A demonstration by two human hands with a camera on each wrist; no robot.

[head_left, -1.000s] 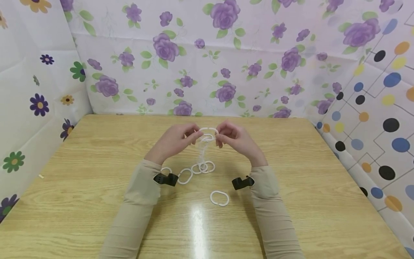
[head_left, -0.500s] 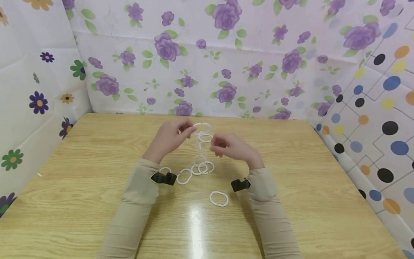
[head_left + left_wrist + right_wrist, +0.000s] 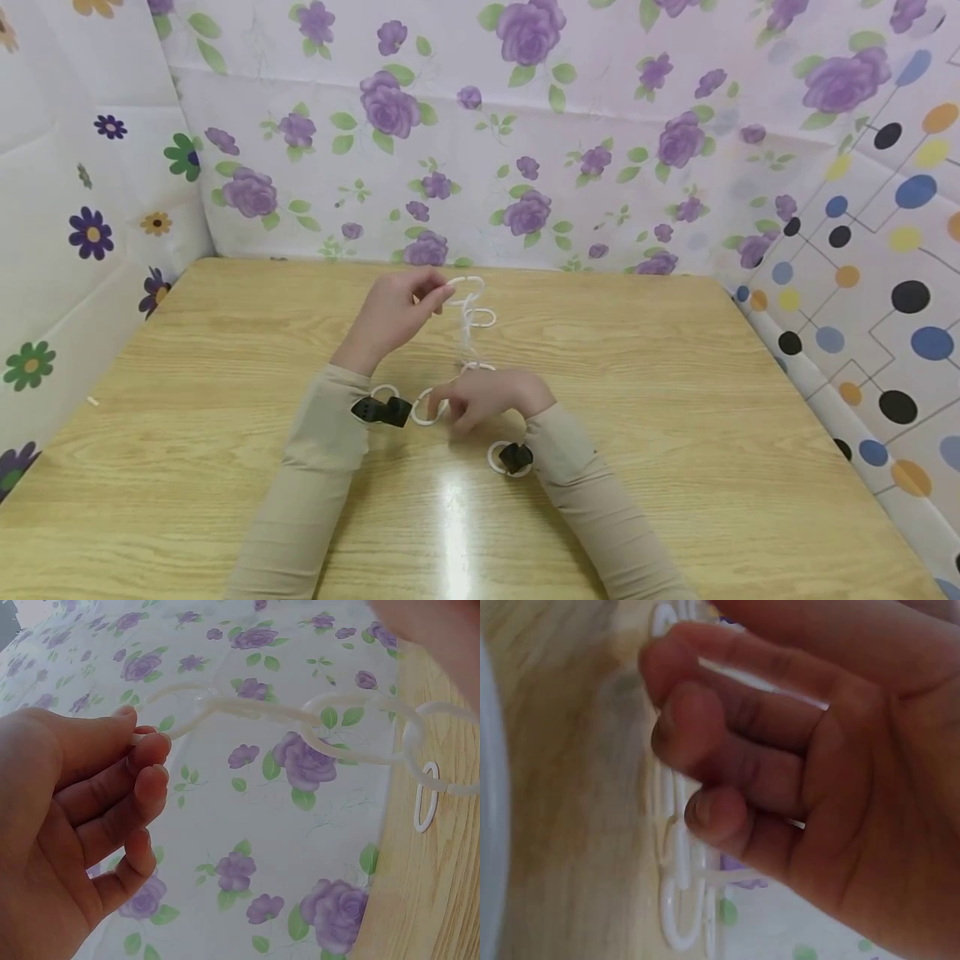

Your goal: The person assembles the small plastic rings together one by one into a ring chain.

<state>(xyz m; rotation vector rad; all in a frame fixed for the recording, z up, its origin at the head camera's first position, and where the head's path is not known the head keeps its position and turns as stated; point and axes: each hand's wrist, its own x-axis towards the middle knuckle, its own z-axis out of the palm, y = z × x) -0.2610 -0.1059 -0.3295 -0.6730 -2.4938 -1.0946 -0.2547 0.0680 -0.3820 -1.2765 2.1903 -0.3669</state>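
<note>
My left hand (image 3: 390, 312) pinches a white plastic oval link (image 3: 184, 730) between thumb and fingertips. More joined links (image 3: 352, 756) hang below it as a chain, which comes down toward the table behind my right hand (image 3: 491, 396). That hand is low over the loose links, fingers bent and reaching left; its forefinger is at an oval link (image 3: 416, 418), and contact cannot be judged. In the right wrist view, the curled fingers (image 3: 705, 735) stand in front of white links (image 3: 670, 915). Nothing shows gripped there.
Further white links lie on the wooden table (image 3: 225, 350): one behind the chain (image 3: 489, 324), one beside the left wrist camera (image 3: 386, 387), one partly under the right wrist camera (image 3: 492, 455). Floral cloth (image 3: 360, 192) stands behind the table.
My right hand has let go of the top link and moved down and left to the loose links. My left hand still holds the chain's top link, slightly higher and further left.
</note>
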